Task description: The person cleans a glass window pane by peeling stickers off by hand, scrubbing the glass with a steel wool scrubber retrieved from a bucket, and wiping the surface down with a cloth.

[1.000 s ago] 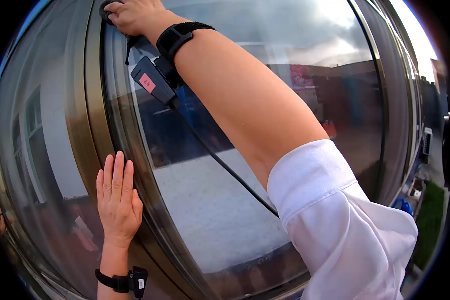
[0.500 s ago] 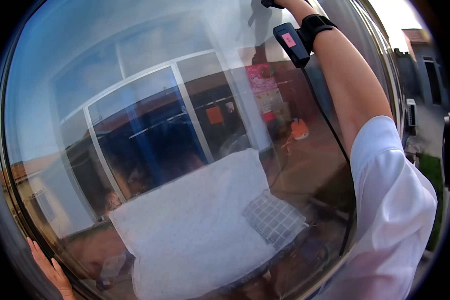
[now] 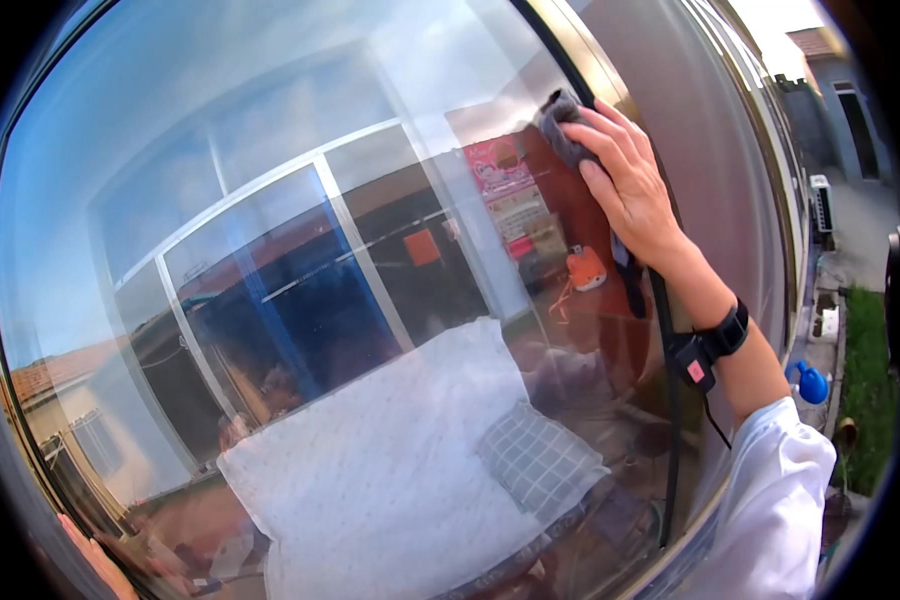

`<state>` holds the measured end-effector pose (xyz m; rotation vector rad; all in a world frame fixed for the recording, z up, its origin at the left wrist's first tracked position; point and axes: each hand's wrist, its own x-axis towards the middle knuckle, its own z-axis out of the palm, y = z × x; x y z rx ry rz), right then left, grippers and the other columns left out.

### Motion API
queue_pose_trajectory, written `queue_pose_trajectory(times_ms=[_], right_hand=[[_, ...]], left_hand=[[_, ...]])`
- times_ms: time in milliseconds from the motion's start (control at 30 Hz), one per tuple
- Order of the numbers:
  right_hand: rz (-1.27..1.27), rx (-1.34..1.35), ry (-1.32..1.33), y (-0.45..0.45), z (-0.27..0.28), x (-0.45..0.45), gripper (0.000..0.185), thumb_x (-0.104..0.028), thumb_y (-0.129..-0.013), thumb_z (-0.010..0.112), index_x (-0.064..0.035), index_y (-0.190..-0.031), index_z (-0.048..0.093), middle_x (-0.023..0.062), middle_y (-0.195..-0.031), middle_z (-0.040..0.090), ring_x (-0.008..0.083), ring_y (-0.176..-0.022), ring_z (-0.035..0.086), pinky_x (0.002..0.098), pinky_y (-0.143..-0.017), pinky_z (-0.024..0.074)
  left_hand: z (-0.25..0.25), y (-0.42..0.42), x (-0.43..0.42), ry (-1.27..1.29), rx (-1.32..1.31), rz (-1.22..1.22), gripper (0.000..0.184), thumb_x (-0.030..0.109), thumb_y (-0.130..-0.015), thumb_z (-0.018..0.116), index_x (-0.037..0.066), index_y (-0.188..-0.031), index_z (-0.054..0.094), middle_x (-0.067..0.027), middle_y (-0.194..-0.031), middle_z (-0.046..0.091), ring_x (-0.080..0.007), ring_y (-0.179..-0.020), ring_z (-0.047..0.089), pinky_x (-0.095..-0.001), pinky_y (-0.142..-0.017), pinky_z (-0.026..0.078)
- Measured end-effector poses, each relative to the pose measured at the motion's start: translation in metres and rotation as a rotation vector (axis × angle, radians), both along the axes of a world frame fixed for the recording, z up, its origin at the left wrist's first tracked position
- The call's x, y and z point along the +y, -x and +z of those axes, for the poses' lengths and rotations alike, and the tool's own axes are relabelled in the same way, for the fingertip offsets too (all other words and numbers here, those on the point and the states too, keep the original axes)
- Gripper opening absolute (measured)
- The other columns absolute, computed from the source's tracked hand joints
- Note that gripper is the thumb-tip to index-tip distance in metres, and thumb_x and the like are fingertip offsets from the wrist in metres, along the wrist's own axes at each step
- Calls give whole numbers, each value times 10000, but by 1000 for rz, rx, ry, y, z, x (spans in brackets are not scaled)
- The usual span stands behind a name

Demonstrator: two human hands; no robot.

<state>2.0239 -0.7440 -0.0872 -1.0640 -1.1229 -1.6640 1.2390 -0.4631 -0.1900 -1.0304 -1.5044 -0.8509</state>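
Note:
My right hand (image 3: pixel 630 185) presses a crumpled dark grey cloth (image 3: pixel 562 128) to the window glass (image 3: pixel 300 75), close to the pane's right-hand black edge. Its fingers curl over the cloth, and a darker end hangs below the palm. A black device (image 3: pixel 692 362) is strapped to my right wrist, with a cable running from it. At the lower left, my left hand (image 3: pixel 98 562) rests along the black window frame (image 3: pixel 32 455) with its fingers stretched out and nothing visible in it; most of that hand is cut off by the picture's edge.
Behind the glass lie a white sheet (image 3: pixel 370 480) and a checked cushion (image 3: pixel 540 460). An orange object (image 3: pixel 585 268) and a pink poster (image 3: pixel 498 168) show through it, mixed with reflections. Outside at right are a blue plastic container (image 3: pixel 812 382), grass (image 3: pixel 870 400) and a building (image 3: pixel 855 120).
My right hand has come down from the top of the pane, bringing the cloth into view at the right edge. My left hand has slid slightly lower. The view has shifted a little.

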Motion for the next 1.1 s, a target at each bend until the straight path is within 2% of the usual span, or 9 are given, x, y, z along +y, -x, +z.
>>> queue_pose_trajectory(times_ms=[133,200,300,567,700,833,900,1000,1100], right_hand=[[91,67,272,20,-183,-18,357,-67,-774,582,-121,-1127,572,186,-1353,466,438,-1301,394,589,-1097,222],[124,104,302,17,-272,-17,342,-66,-737,588,-137,-1071,588,181,-1299,475,464,-1274,409,621,-1085,231],[107,34,378,10,-280,-22,344,-97,-729,612,-157,-1068,594,173,-1299,471,450,-1268,419,623,-1081,237],[-71,-92,-8,-8,165,11,381,-280,-982,466,-167,-1345,496,94,-1389,467,291,-1334,390,413,-1079,316],[16,39,89,14,246,13,409,-288,-965,450,-78,-1309,522,159,-1357,501,338,-1282,433,410,-1070,340],[7,-306,25,22,141,31,380,-298,-973,490,-174,-1332,511,94,-1391,463,299,-1330,384,397,-1081,323],[67,-303,177,57,14,22,360,-373,-930,558,-186,-1237,582,116,-1396,444,371,-1334,358,492,-1112,269],[155,-285,519,68,-179,5,321,-441,-859,624,-308,-1151,641,44,-1394,460,287,-1329,377,574,-1130,164],[188,-342,734,67,-326,-8,284,-313,-912,571,-352,-1190,610,-48,-1385,488,200,-1331,386,571,-1135,136]], left_hand=[[-17,52,35,-300,130,-543,535,232,-1018,310,16,-1502,237,-150,-1567,232,-284,-1458,182,-381,-1190,132],[-19,51,37,-311,101,-540,545,269,-1025,308,26,-1507,228,-137,-1566,240,-266,-1458,188,-371,-1189,137],[-19,50,39,-325,47,-532,549,304,-1036,295,41,-1512,222,-117,-1568,245,-242,-1457,196,-356,-1187,143],[-23,37,32,-295,-18,-480,532,313,-1049,260,57,-1514,225,-94,-1575,230,-223,-1461,183,-345,-1187,139],[-23,38,34,-315,15,-478,494,234,-1052,280,15,-1494,259,-131,-1555,269,-256,-1448,219,-356,-1181,166],[-23,43,29,-307,77,-480,485,220,-1055,276,3,-1489,265,-136,-1551,276,-261,-1442,235,-359,-1177,179],[-20,50,39,-345,108,-547,489,228,-1055,283,-6,-1484,270,-149,-1543,290,-270,-1433,255,-362,-1174,189],[-21,43,36,-365,39,-587,505,277,-1055,264,25,-1493,272,-128,-1547,288,-255,-1436,253,-354,-1173,194],[-21,52,41,-367,58,-577,511,293,-1052,275,37,-1495,277,-127,-1548,289,-258,-1437,253,-360,-1169,199]])
